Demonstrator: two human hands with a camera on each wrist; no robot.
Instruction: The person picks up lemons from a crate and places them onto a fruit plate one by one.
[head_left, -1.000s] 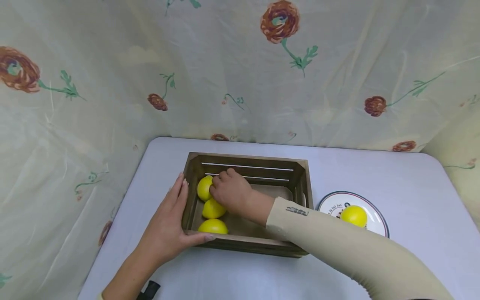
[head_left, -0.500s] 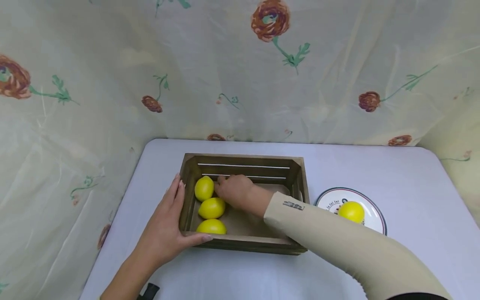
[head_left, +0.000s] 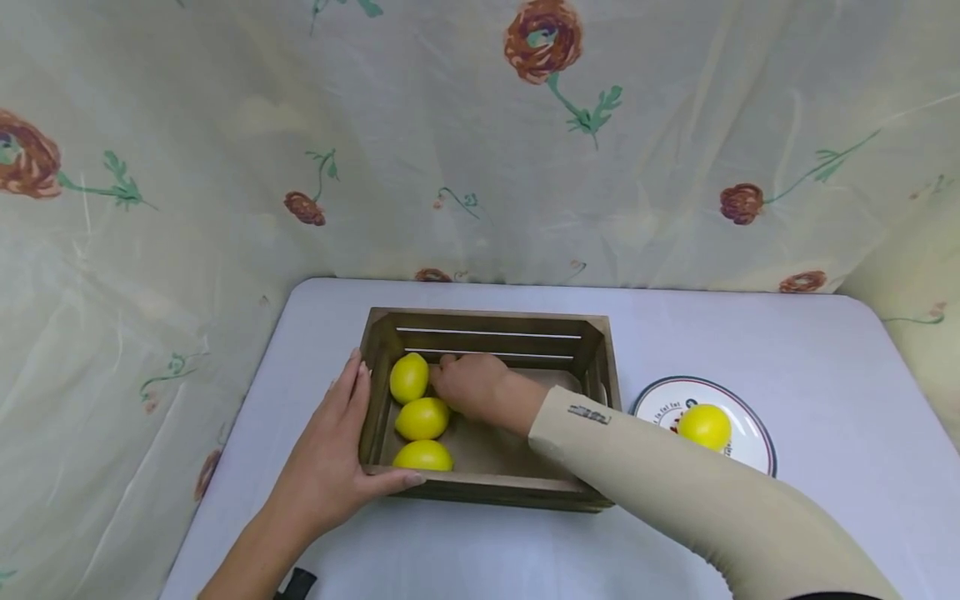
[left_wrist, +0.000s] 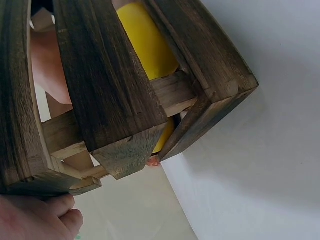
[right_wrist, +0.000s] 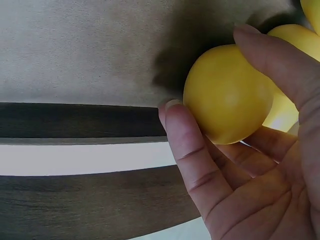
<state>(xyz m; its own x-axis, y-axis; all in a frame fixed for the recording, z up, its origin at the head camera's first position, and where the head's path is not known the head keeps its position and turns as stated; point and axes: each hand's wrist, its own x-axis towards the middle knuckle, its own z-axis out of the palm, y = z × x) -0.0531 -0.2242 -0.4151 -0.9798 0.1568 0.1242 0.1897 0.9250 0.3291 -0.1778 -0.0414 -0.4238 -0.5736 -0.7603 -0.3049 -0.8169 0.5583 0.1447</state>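
In the head view a brown slatted wooden crate point(head_left: 491, 317) stands on the table. Along its left end lie three lemons: a rear one point(head_left: 409, 377), a middle one point(head_left: 422, 418) and a front one point(head_left: 423, 455). My right hand point(head_left: 480, 385) reaches down inside, just right of the rear lemons. The right wrist view shows it holding another lemon point(right_wrist: 227, 95) between thumb and fingers, close to the crate's long back wall; the head view hides this lemon. My left hand point(head_left: 327, 454) rests on the crate's front left corner, fingers straight along the left side, thumb along the front rim.
Right of the crate sits a white plate point(head_left: 753, 446) with a dark rim, bearing a yellow lemon point(head_left: 705, 427); my right sleeve point(head_left: 675, 475) passes over its near side. A black object point(head_left: 300, 583) shows by my left wrist. A flowered curtain point(head_left: 480, 125) hangs behind the table.
My right hand has sunk lower into the crate since a second ago, and the rear and middle lemons show more fully. During the last half second hardly anything has moved. The left hand stays put.
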